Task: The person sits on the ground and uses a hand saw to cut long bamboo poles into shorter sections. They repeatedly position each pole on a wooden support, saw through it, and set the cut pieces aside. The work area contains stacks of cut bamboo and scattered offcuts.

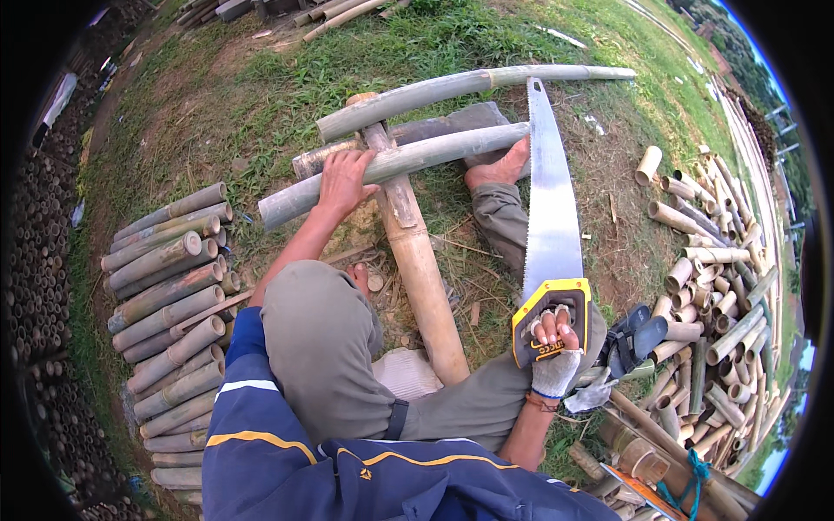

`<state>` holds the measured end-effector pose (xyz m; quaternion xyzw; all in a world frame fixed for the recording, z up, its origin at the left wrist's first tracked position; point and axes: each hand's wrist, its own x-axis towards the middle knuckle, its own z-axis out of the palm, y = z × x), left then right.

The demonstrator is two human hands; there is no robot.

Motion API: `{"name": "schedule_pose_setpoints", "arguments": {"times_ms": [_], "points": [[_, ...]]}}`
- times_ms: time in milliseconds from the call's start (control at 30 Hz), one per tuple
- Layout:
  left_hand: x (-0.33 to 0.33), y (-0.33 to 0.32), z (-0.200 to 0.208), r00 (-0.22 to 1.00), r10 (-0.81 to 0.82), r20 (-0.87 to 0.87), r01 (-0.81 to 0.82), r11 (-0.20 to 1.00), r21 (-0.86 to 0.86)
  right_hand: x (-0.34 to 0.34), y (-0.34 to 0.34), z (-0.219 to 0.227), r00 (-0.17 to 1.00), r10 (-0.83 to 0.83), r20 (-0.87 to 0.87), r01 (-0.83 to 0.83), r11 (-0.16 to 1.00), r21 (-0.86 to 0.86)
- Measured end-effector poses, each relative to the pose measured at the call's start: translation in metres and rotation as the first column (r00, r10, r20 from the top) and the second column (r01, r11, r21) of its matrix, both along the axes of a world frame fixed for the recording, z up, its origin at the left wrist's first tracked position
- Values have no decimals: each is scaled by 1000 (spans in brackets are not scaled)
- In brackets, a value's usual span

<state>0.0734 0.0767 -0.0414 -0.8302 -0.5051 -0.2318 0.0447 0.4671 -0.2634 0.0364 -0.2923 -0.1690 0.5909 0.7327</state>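
My bare left hand is wrapped over a grey-green bamboo pole, near its left end. The pole lies across a bamboo post that slants up from between my legs. In my right hand, which wears a fingerless glove, is the yellow-and-black handle of a handsaw. Its blade points away from me, teeth to the left, passing by the pole's right end; I cannot tell whether they touch. My bare foot is beside that end. Farther off, a longer bamboo pole also rests across the post.
Cut bamboo lengths are stacked at my left. A loose heap of short bamboo pieces covers the right side. Dark sandals lie near my right knee. At lower right are thicker bamboo and a teal cord.
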Motion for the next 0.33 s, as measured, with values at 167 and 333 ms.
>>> {"name": "schedule_pose_setpoints", "arguments": {"times_ms": [167,333], "points": [[-16,-66,26,972,-58,230,-4,965,261,4,-12,-1,999,-33,-15,33,999,-15],[-115,-150,-50,746,436,504,-267,889,-373,-3,-1,1,1000,1,-3,-1,1000,-30]]}}
